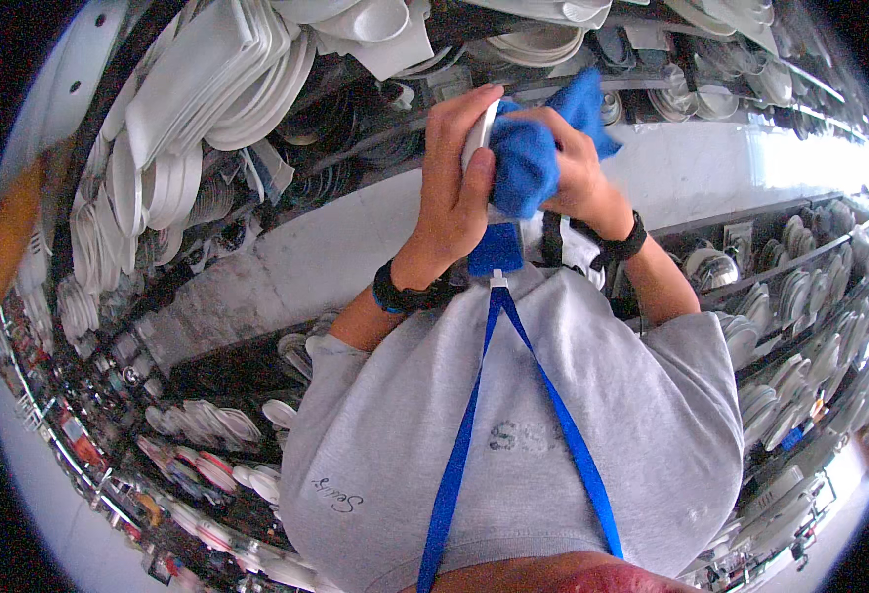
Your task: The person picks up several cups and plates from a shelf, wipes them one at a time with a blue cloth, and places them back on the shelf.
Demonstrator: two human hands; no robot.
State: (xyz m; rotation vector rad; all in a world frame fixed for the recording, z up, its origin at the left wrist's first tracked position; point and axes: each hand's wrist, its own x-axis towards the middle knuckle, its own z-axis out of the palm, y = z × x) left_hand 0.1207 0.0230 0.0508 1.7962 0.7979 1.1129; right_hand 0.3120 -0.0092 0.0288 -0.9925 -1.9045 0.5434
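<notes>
My left hand (450, 174) grips a white dish (481, 135) by its rim, fingers on the far side and thumb nearer my chest. The dish is seen nearly edge-on, so I cannot tell whether it is a plate or a shallow bowl. Bunched in my right hand (579, 174) is a blue cloth (522, 167), pressed against the dish's right-hand face. A loose end of the cloth sticks out beyond that hand, slightly blurred. Both hands are raised in front of my body, above a blue badge (495, 248) on a lanyard.
Ahead, shelves carry stacked white rectangular plates (190, 81), round plates (267, 96) and bowls (538, 48). More plates (794, 293) line racks to the right and behind me. A pale aisle floor (690, 167) runs between the shelves. Black bands circle both wrists.
</notes>
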